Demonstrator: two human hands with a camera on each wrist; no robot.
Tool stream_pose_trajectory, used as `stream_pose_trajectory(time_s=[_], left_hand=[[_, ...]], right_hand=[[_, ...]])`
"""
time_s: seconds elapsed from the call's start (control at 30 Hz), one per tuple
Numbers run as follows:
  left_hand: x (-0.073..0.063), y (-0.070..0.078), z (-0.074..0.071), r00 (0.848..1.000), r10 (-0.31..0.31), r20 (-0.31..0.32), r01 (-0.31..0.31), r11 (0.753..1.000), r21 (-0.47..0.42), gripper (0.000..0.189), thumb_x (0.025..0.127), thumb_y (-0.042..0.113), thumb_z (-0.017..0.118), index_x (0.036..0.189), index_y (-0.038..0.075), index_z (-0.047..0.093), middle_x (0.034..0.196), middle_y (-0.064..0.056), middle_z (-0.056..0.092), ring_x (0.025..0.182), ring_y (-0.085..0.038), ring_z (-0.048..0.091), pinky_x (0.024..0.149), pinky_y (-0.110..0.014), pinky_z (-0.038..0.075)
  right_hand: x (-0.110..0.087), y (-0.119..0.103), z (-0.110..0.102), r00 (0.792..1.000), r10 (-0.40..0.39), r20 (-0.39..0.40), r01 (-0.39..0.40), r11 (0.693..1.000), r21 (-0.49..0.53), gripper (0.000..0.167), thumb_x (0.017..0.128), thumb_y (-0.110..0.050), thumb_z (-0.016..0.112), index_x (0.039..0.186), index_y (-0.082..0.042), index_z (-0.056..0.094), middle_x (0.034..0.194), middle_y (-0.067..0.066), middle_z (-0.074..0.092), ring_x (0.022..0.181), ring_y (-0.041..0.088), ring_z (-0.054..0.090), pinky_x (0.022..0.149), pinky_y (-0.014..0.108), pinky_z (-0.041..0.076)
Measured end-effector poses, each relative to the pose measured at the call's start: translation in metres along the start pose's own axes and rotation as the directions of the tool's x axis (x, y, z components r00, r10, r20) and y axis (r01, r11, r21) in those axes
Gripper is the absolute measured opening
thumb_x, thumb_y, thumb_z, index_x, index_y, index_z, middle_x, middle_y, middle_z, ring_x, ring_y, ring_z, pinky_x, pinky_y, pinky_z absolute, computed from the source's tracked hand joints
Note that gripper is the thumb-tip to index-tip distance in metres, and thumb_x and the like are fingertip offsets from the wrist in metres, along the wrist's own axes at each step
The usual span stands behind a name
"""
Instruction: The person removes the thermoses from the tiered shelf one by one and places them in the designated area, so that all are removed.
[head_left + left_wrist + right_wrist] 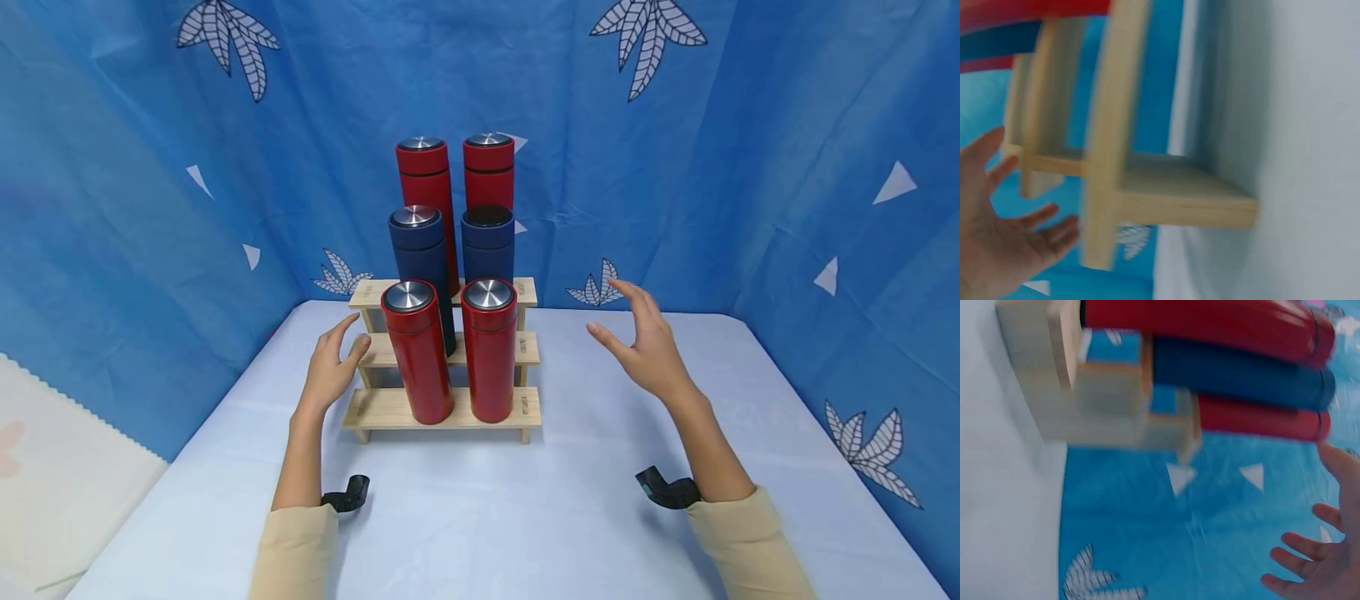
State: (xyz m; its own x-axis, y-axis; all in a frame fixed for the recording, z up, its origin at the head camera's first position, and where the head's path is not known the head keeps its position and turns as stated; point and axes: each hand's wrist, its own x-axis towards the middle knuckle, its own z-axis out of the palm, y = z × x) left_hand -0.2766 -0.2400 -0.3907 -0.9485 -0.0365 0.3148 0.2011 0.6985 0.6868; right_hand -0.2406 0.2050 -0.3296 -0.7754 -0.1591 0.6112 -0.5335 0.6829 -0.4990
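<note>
A three-step wooden rack (360, 408) stands on the table with thermos flasks upright on its steps. Two red flasks (491, 358) are on the front step, two blue flasks (417, 250) on the middle one, and two more red flasks (489, 175) on the top one. My left hand (333, 367) is beside the rack's left end, fingers apart and holding nothing; the left wrist view shows its palm (1004, 244) near the step edges. Off to the right of the rack, my right hand (651, 350) is raised with thumb and fingers spread, nothing in it.
A white cloth (487, 517) covers the table. Blue curtains (750, 167) with leaf prints hang behind and at both sides. Black wrist mounts (348, 494) are strapped to both forearms. A pale scalloped cloth (60, 475) lies at the far left.
</note>
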Motion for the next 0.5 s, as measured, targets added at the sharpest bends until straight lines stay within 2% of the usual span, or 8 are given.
stream_pose_trajectory(time_s=[0.13, 0.23, 0.37, 0.5], left_hand=[[0.000, -0.014, 0.008, 1.000, 0.008, -0.011, -0.009, 0.993, -0.115, 0.054, 0.094, 0.042, 0.048, 0.140, 0.015, 0.038, 0.139, -0.024, 0.033, 0.122, -0.045, 0.038, 0.096, -0.058, 0.031], [0.000, -0.020, 0.012, 1.000, 0.004, -0.027, -0.009, 0.983, -0.186, 0.050, 0.093, 0.041, 0.052, 0.135, 0.014, 0.045, 0.136, -0.021, 0.037, 0.120, -0.042, 0.042, 0.097, -0.056, 0.032], [0.002, -0.024, 0.016, 0.999, -0.001, 0.052, 0.016, 0.959, -0.282, 0.051, 0.093, 0.041, 0.053, 0.136, 0.016, 0.043, 0.139, -0.017, 0.036, 0.119, -0.037, 0.046, 0.098, -0.055, 0.031], [-0.001, -0.017, 0.015, 0.992, -0.004, 0.129, 0.048, 0.941, -0.335, 0.051, 0.094, 0.036, 0.051, 0.140, 0.016, 0.040, 0.145, -0.014, 0.032, 0.128, -0.037, 0.035, 0.097, -0.058, 0.031]], right_hand=[[-0.001, -0.014, 0.029, 0.995, -0.092, -0.031, 0.094, 0.991, 0.096, 0.068, 0.085, -0.028, 0.067, 0.141, -0.010, 0.034, 0.142, 0.010, 0.038, 0.129, 0.029, 0.034, 0.098, 0.056, 0.031], [-0.005, -0.025, 0.051, 0.989, -0.142, -0.031, 0.146, 0.974, 0.174, 0.069, 0.085, -0.029, 0.067, 0.142, -0.010, 0.033, 0.140, 0.008, 0.040, 0.125, 0.025, 0.039, 0.098, 0.050, 0.035], [-0.011, -0.037, 0.078, 0.986, -0.164, -0.002, 0.158, 0.948, 0.276, 0.073, 0.085, -0.028, 0.066, 0.144, -0.014, 0.026, 0.139, 0.010, 0.040, 0.122, 0.025, 0.043, 0.096, 0.048, 0.037], [-0.019, -0.045, 0.102, 0.988, -0.155, -0.004, 0.144, 0.908, 0.394, 0.082, 0.083, -0.015, 0.069, 0.146, -0.015, 0.017, 0.137, 0.013, 0.042, 0.116, 0.026, 0.049, 0.092, 0.047, 0.042]])
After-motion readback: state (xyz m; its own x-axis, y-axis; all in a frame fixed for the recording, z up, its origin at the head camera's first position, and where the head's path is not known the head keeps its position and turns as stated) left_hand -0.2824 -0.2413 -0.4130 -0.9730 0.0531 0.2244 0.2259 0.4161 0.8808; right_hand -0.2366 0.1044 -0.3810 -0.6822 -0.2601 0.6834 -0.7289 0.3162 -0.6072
